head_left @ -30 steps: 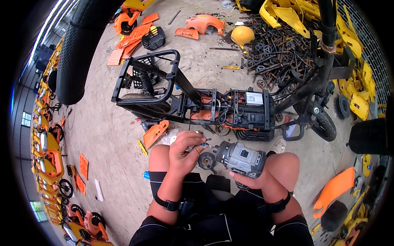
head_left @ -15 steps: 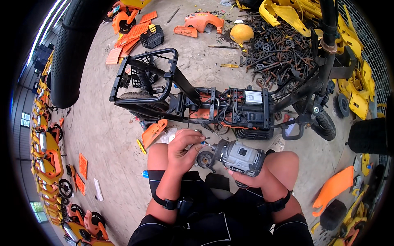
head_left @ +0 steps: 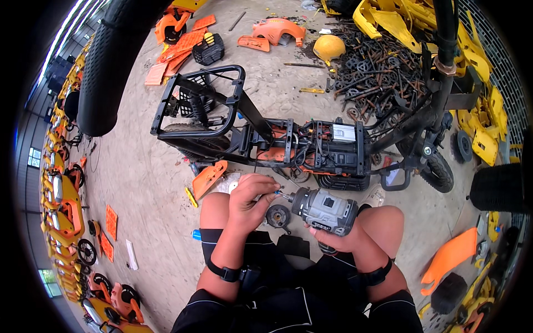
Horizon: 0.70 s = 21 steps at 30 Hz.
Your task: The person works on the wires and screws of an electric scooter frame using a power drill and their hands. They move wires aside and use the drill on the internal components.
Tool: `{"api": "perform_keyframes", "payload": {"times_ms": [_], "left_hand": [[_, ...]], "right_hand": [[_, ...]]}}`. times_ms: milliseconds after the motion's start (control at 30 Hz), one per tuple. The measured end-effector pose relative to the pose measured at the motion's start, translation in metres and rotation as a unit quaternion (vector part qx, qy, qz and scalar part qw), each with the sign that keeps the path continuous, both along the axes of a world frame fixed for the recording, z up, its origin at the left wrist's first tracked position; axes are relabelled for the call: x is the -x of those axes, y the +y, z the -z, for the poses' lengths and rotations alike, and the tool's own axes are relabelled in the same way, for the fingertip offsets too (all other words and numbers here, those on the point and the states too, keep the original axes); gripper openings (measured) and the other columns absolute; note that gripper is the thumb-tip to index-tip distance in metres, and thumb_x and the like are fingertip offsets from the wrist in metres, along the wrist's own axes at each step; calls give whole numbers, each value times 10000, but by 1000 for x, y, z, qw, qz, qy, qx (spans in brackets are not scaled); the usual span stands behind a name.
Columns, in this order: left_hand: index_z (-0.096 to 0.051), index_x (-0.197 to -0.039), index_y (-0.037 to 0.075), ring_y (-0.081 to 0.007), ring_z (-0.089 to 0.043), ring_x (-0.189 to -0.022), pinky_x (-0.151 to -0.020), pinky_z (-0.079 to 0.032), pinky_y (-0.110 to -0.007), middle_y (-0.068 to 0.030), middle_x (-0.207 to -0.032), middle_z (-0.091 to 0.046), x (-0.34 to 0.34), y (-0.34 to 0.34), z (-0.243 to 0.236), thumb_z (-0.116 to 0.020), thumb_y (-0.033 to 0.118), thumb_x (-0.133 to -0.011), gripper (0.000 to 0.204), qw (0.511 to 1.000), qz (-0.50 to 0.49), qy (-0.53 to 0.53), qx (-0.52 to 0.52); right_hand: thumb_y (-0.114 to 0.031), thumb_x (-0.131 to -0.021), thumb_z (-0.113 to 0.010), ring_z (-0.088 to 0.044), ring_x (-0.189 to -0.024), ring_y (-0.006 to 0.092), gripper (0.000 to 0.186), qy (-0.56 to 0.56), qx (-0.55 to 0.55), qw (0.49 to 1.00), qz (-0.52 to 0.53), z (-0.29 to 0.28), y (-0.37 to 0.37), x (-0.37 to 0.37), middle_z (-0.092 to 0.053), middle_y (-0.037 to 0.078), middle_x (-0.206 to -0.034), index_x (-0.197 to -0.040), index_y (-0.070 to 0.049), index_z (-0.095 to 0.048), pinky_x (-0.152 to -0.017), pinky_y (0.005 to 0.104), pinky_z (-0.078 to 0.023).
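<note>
The right hand (head_left: 340, 240) grips the grey power drill (head_left: 325, 210) over the knees, and the left hand (head_left: 251, 201) pinches shut on its tip (head_left: 284, 195), so it looks like fitting the bit; next needs steady fingers.

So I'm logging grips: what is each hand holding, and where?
Right hand grips the grey power drill by its handle; left hand pinches its bit end.

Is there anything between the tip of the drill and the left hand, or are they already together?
Nothing visible stands between them. The left hand is closed around the bit at the front of the grey drill, which the right hand holds from below. A small black round part lies just under the tip, not in the way.
</note>
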<state>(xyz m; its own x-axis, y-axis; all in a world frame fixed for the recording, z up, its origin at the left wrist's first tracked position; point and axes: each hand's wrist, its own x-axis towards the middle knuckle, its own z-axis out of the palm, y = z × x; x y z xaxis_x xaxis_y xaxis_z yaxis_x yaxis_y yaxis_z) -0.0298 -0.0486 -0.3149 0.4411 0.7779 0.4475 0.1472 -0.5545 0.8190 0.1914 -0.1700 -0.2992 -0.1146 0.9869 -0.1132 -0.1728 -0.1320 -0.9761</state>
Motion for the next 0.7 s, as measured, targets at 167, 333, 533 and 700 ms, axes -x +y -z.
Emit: {"api": "perform_keyframes", "payload": {"times_ms": [167, 333, 533, 700], "left_hand": [[-681, -912, 21, -241, -664, -914, -849, -495, -366, -104, -948, -712, 2, -1, 3, -773, -87, -697, 257, 1000, -4, 14, -10], [-690, -986, 10, -193, -653, -902, -835, -508, -294, -84, -958, -700, 3, 2, 17, -776, -8, -801, 205, 994, -81, 1, 75], [-659, -1094, -16, -111, -625, -882, -795, -517, -275, -53, -959, -694, 5, 4, 34, -723, 48, -894, 219, 964, -118, -71, 227], [-633, -1085, 27, -324, -690, -886, -778, -531, -402, -171, -987, -708, 1, -5, 43, -683, 181, -914, 236, 964, -63, 155, 205]], "right_hand": [[-26, -821, -718, -669, -917, 138, 340, -29, -15, 999, -17, 0, -1, -1, -716, 84, -1024, -1151, 8, -645, -812, 306, -525], [8, -846, -691, -655, -938, 137, 444, 67, 55, 996, 28, 5, -6, -7, -702, 78, -1057, -1272, -11, -564, -813, 310, -531], [-15, -817, -692, -634, -727, 166, 429, 109, 72, 987, 96, 14, -2, -16, -678, 133, -1006, -1226, -2, -562, -644, 309, -535], [-54, -835, -677, -640, -704, 184, 289, 90, 245, 946, 191, 40, 14, -22, -699, 125, -954, -1104, 36, -624, -627, 334, -531]]}}
